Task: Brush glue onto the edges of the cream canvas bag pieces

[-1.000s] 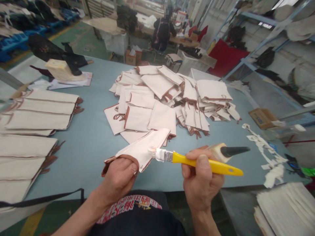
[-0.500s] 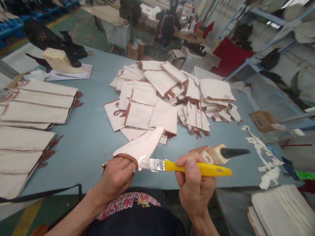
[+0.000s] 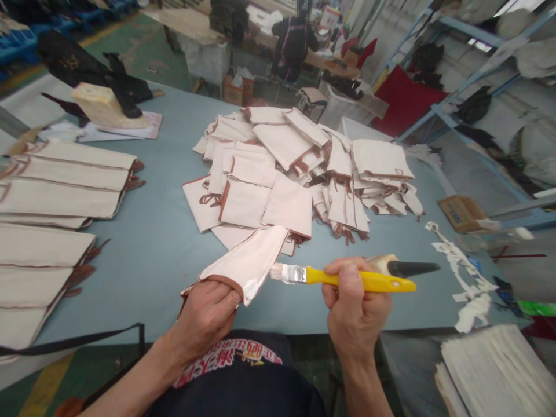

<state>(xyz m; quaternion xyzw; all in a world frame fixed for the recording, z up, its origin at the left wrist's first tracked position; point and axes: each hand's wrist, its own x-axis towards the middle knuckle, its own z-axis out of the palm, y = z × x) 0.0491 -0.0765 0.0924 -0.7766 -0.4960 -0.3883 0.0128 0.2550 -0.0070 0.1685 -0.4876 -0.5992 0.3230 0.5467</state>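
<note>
My left hand [image 3: 211,315] is closed on the brown-trimmed edge of a cream fabric piece [image 3: 247,258], whose other end points toward the pile. White wet glue-like paste shows near its right corner. My right hand [image 3: 358,304] grips a yellow-handled paintbrush [image 3: 382,282] between thumb and fingers. The white-coated bristles are at the right edge of the fabric piece; whether they touch it I cannot tell. Behind the right hand, partly hidden, lies a stained container with a black conical tip [image 3: 412,268].
A heap of cream fabric pieces [image 3: 286,200] with brown trim covers the table's middle. More pieces [image 3: 65,197] lie in rows at left. At right are a cardboard box [image 3: 461,212], white scraps [image 3: 473,313] and a cloth stack [image 3: 499,370]. Another person [image 3: 293,46] is in the background.
My right hand has moved the paintbrush up and to the right, from the fabric's lower corner to along its right edge. My left hand stays in place with the fabric piece.
</note>
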